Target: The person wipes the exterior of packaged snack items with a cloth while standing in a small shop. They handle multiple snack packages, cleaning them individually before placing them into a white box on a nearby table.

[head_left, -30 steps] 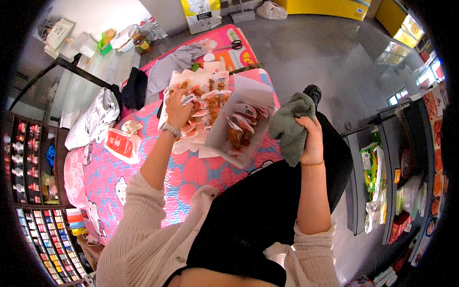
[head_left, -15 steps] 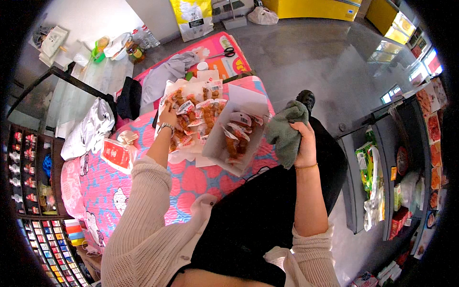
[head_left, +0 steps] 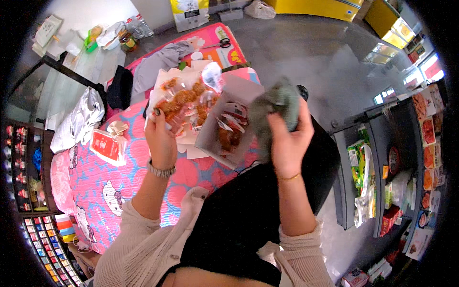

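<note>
My left hand [head_left: 161,139] pinches the near end of a clear vacuum packet [head_left: 184,99] of reddish-brown food. That packet is raised above a pile of similar packets [head_left: 180,128] lying on white paper or card. My right hand [head_left: 290,146] grips a crumpled grey-green cloth [head_left: 282,98], somewhat blurred, to the right of an open white cardboard box [head_left: 206,136]. Inside the box several packets [head_left: 230,134] of the same kind stand close together. Part of the pile is hidden beneath the raised packet.
Under everything lies a pink and blue quilted cover [head_left: 138,184]. On it, left of my left forearm, sits a red-and-white packet [head_left: 108,145]. Farther back are a grey cloth [head_left: 160,62] and scissors [head_left: 224,43]. Dark shelves [head_left: 345,191] with goods stand at the right.
My left hand has lifted a packet off the pile and drawn it nearer. The right hand has brought the cloth inward, toward the box. The whole view has shifted slightly.
</note>
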{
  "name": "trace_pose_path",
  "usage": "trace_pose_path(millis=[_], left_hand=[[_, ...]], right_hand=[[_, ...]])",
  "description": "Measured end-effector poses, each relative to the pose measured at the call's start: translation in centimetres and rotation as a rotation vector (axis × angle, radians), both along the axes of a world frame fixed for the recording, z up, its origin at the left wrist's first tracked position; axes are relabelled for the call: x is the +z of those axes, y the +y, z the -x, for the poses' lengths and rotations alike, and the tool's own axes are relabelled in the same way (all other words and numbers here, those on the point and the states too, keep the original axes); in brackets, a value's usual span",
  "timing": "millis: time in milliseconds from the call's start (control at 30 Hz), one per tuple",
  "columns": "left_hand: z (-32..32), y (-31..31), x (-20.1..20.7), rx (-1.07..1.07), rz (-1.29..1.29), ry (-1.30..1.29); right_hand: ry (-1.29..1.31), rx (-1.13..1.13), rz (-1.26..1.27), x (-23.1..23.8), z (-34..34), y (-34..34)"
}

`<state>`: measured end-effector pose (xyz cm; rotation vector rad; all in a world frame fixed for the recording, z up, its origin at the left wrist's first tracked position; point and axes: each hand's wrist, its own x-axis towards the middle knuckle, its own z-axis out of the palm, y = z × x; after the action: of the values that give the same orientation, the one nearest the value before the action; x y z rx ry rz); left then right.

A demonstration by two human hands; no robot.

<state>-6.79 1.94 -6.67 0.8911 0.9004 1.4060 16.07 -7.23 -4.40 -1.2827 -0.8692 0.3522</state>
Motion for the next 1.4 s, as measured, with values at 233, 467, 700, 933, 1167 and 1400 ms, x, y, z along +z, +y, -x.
trace_pose_path(millis=[233,467,700,933,1167,1400], left_hand=[[-4.8,-6.8,2.6,-0.427,-0.024,-0.101],[-5.8,-7.5,3.8,-0.530,-0.054,-0.211],[-6.4,-6.7,3.4,-0.481,-0.158,0.047],[-5.6,-6.8,3.7,-0.465,-0.763,0.702],[-4.3,-5.3,4.0,-0.739,-0.848,0.733],[-5.6,-3.3,4.7,-0.397,-0.405,0.281]], right_hand=[[-0.796,0.038,-0.121,1.6,6.9,-1.6],[-0.867,-0.160,-0.016,2.3,1.5,-2.6],[-0.803,-0.014,-0.089,1.3,3.9,-3.0],[0.602,0.309,0.027,-0.6,1.1,-2.6],[0.789,0.539,0.042,-1.7,0.8,-2.5],[-0.108,0.467,-0.027,-2.8,2.2,-1.6]])
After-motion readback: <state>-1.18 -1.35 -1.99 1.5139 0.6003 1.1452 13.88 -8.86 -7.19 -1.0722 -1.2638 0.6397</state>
